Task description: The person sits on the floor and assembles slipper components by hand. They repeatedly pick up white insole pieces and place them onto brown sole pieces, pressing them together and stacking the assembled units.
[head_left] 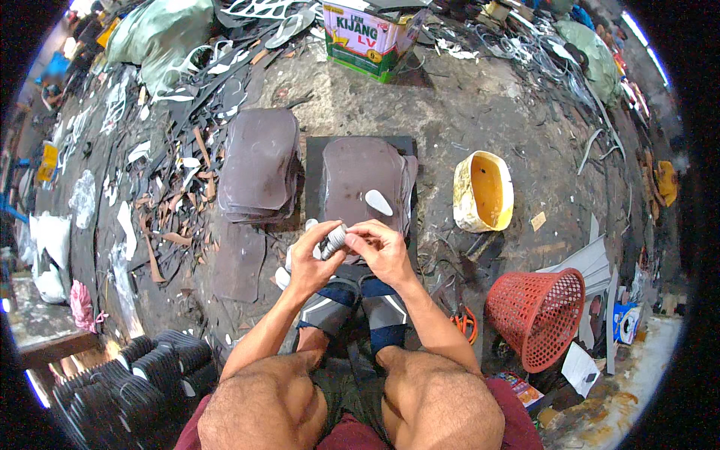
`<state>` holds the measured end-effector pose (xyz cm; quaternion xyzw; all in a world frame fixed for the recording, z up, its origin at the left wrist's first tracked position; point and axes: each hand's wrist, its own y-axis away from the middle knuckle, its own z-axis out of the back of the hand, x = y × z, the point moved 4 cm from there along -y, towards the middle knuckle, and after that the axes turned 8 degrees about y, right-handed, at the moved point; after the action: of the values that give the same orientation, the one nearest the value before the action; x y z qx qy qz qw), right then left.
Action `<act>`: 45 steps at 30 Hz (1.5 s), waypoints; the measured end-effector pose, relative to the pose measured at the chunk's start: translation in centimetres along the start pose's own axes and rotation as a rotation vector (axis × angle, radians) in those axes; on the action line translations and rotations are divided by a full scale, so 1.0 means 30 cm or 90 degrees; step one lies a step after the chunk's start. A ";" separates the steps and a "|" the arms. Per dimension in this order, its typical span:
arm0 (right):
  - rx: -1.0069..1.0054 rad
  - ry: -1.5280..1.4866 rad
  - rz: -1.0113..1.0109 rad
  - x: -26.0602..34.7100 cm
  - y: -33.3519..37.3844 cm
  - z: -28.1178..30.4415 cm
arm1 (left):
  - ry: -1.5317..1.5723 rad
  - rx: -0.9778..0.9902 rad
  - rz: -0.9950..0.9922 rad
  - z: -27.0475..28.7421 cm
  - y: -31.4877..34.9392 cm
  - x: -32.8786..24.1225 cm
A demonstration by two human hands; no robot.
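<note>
matt pale pieces (334,239), plastic basket (516,304)

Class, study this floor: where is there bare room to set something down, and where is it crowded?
Bare floor shows between the tin and the brown stacks, and between the black board and the yellow tub. Loose scraps crowd the left; the red basket and grey sheets, the right.

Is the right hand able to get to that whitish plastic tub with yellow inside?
Probably yes: the whitish plastic tub sits open-topped, ahead and to the right of the right hand, with nothing tall between them. That hand is busy at the small stack of grey pieces, though.
</note>
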<state>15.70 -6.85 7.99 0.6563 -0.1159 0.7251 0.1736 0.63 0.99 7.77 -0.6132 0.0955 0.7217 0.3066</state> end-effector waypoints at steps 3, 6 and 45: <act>0.004 -0.010 -0.001 -0.048 -0.002 -0.037 | 0.004 0.004 -0.026 0.037 0.019 0.001; -0.069 -0.014 -0.103 -0.132 -0.024 -0.033 | -0.007 -0.014 -0.067 0.060 0.040 -0.006; 0.037 -0.290 -0.259 -0.108 0.006 -0.133 | 0.007 -0.102 -0.134 0.129 0.116 -0.041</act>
<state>12.24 -5.77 4.34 0.8162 0.0028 0.5127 0.2663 -4.43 -0.20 8.99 -0.6462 -0.0252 0.6876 0.3301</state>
